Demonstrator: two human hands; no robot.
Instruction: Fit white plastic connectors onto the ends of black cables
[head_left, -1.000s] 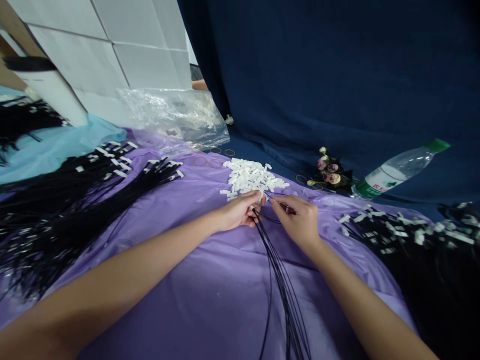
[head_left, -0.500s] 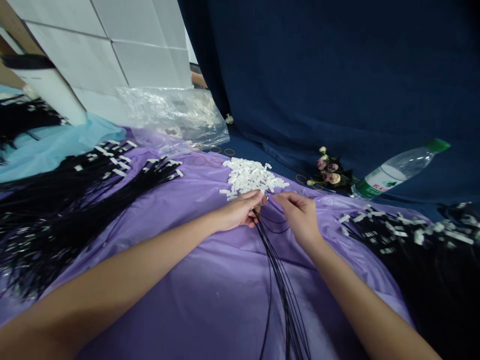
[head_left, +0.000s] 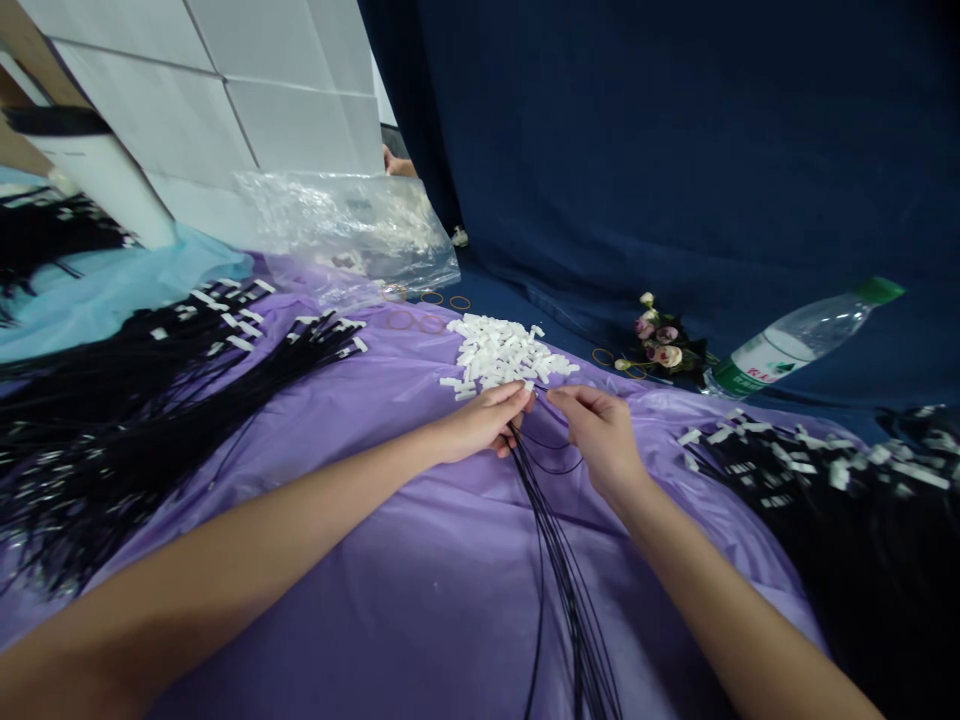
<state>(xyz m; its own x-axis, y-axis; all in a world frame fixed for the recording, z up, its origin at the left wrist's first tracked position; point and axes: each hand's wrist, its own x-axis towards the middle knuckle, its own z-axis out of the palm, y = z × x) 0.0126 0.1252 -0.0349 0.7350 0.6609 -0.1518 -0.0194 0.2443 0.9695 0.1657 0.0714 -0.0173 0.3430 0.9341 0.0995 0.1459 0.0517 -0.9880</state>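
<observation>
My left hand (head_left: 491, 418) is closed on a bundle of thin black cords (head_left: 562, 560), which trails down toward me over the purple cloth. A small white piece (head_left: 529, 386) shows at its fingertips. Just to the right, my right hand (head_left: 604, 430) pinches the end of one black cord, which stretches between the two hands near the white piece. A loop of cord hangs below them. Right behind my fingers lies a heap of small white plastic connectors (head_left: 502, 350).
Bundles of black cords with white ends lie at left (head_left: 150, 400) and right (head_left: 795, 470). Behind are rubber bands (head_left: 431, 298), a clear plastic bag (head_left: 360, 225), artificial flowers (head_left: 664, 340), a tilted bottle (head_left: 795, 340) and a dark blue curtain (head_left: 660, 150). Another person's hand (head_left: 397, 163) shows beyond.
My hands stay almost in place, with the cord still between them. The other person's hand at the back has shifted slightly and shows more.
</observation>
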